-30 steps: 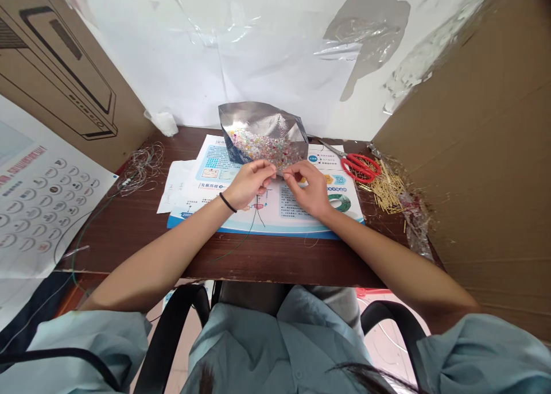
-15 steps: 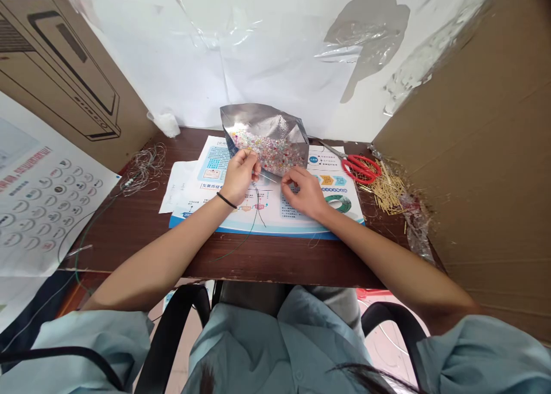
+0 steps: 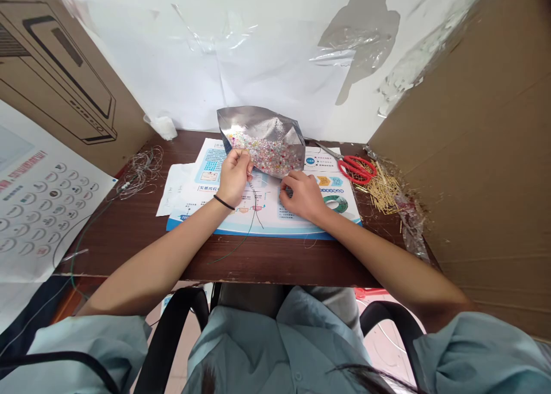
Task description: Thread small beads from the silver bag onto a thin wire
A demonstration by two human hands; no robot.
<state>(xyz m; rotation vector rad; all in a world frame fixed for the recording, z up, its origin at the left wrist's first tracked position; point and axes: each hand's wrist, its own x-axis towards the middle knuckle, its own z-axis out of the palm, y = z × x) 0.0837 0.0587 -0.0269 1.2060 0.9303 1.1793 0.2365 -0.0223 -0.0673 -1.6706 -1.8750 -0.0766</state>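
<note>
Fingers of the left hand (image 3: pixel 235 176) are closed in a tight pinch; a dark thread (image 3: pixel 254 207) is held there, its loose ends hung down over the printed sheet (image 3: pixel 297 224) and the front of the table (image 3: pixel 284 262). Whether anything else is gripped in that pinch can't be told, too small. Fingers of the right hand (image 3: pixel 301 196) are curled, thumb and forefinger bent toward each other in a narrow loop; whether anything is held between them can't be told either. The hands are kept apart, the right one placed just beside the lower right edge of the silver bag (image 3: pixel 262 120). The bag is set behind both hands, mouth spread, and small mixed-colour beads (image 3: pixel 271 153) are seen inside. A black band (image 3: pixel 224 202) is worn on the left wrist. Red-handled scissors (image 3: pixel 356 169) are laid to the right, handles beside a pile of thin yellow sticks (image 3: pixel 381 192). A tangle of clear line (image 3: pixel 141 173) is left near the table's left side.
</note>
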